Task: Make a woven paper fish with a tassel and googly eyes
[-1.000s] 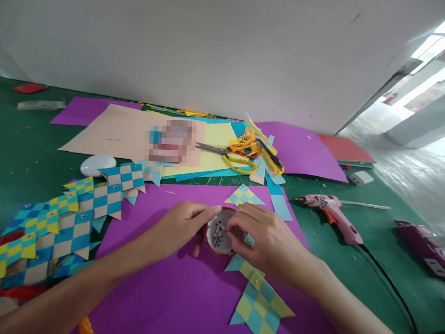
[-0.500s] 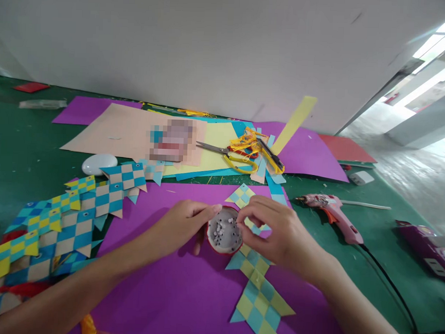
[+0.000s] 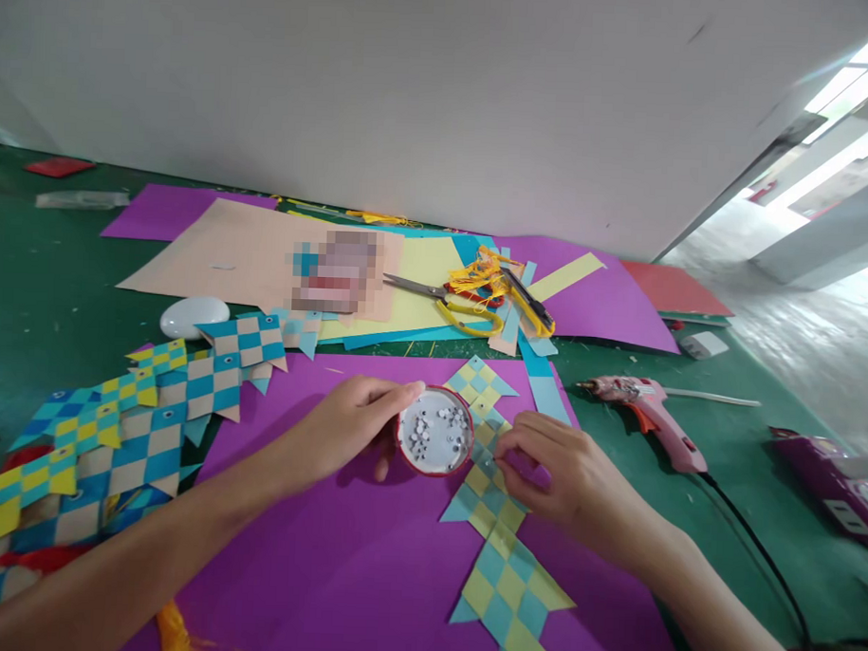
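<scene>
My left hand (image 3: 363, 418) grips the left rim of a small round red-edged dish (image 3: 435, 458). Several small white and dark beads or googly eyes (image 3: 422, 430) lie inside it. To the dish's right, my right hand (image 3: 547, 462) has thumb and forefinger pinched together over a chain of woven blue-and-yellow paper fish (image 3: 506, 589); whatever is between the fingertips is too small to make out. The fish lie on a purple sheet (image 3: 312, 568).
Finished woven fish (image 3: 145, 448) pile up on the left beside a white mouse-like object (image 3: 194, 317). Scissors (image 3: 442, 297) and a yellow cutter (image 3: 531, 305) rest on paper sheets behind. A pink glue gun (image 3: 648, 409) with a black cord lies right.
My right hand has moved away from the dish to the right, over the fish. The dish has shifted slightly up and left. The upright yellow strip behind has dropped lower.
</scene>
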A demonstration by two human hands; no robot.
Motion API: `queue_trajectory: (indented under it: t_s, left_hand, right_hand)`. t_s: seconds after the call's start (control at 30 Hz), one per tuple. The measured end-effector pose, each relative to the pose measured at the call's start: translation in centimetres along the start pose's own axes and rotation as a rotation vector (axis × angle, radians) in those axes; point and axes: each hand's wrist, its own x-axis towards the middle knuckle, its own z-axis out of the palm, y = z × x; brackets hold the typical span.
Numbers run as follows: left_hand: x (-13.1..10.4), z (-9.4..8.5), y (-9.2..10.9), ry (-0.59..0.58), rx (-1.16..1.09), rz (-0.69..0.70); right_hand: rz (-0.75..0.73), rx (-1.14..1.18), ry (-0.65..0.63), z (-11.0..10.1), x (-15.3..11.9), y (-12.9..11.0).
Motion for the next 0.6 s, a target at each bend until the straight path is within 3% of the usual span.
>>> queue_trajectory:
  t_s: [0.6]
  left_hand:
    - [-0.09, 0.04, 0.11, 0.004, 0.023, 0.01]
  right_hand:
    - [-0.071, -0.14, -0.033, -0.21, -0.03, -0.67]
